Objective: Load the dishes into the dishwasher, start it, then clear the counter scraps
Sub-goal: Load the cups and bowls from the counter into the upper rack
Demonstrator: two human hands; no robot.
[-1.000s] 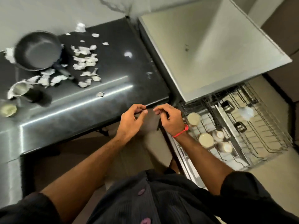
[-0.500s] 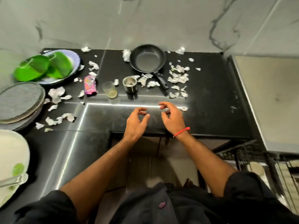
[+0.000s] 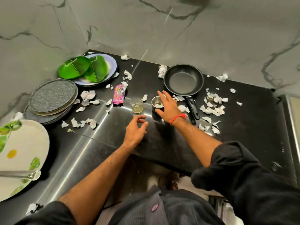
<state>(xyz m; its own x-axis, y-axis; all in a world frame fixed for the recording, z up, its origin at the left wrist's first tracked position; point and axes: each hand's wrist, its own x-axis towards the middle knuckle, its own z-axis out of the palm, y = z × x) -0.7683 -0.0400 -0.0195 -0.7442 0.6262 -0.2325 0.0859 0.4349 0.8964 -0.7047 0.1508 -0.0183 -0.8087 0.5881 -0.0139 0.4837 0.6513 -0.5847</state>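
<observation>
A black stone counter (image 3: 170, 143) set in a corner of grey marbled wall, strewn with dishes and torn paper. At its middle stands a small steel cup (image 3: 157, 103), the person's right hand (image 3: 167, 107) spread over it, forefinger reaching past the far rim, thumb at the near side; whether the fingers actually grip the cup cannot be told. Just left of the cup stands a clear glass (image 3: 136, 106) holding a little pale liquid. The left hand (image 3: 135, 129) hovers below the glass, fingers loosely curled, holding nothing. Behind the cup lies a black frying pan (image 3: 183, 80), handle toward the person. White paper scraps (image 3: 212, 108) litter the counter around it. Further left: a pink wrapper (image 3: 119, 95), green plates (image 3: 81, 69), stacked grey plates (image 3: 52, 98) and a white plate (image 3: 22, 153).
</observation>
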